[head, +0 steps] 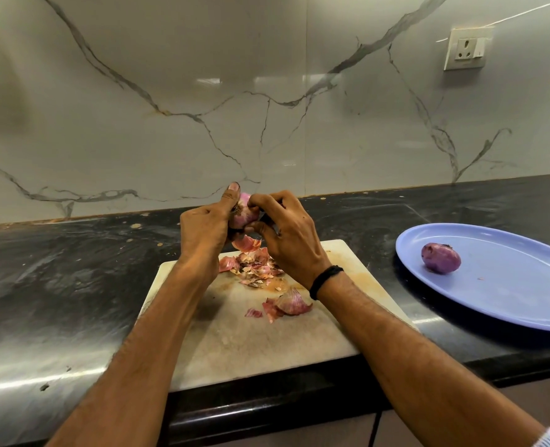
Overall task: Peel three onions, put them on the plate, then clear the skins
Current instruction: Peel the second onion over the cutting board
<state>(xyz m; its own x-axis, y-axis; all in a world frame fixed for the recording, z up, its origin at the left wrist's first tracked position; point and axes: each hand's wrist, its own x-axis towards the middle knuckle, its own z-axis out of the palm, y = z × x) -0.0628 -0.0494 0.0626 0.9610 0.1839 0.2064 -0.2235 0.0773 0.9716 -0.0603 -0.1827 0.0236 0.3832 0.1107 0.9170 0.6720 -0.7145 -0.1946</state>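
1. Onion, small, round and purple-red (243, 211), held up between both hands: left hand (204, 230) wrapped round it, thumb raised along its side; right hand (286, 237) curled against the other side, fingertips pinching at the skin.
2. Judged partly peeled: pale glossy flesh on show, dry scraps near the root end.
3. Directly below, a loose heap of papery pink-brown skins (254, 264) on the pale, stained rectangular cutting board (251, 343); a larger curled skin piece (291, 304) lying nearer.
4. Well apart to the right, one peeled purple onion (440, 258) lying on the oval lilac-blue plastic plate (509, 301), itself on the dark polished stone surface (73, 269).
5. No third onion in view.
6. Possible trouble: slick flesh slipping from the grip and rolling off the board's front edge; skins torn off too sharply, scattering onto the dark surface and hard to spot when clearing; good layers lost through too deep a pinch.
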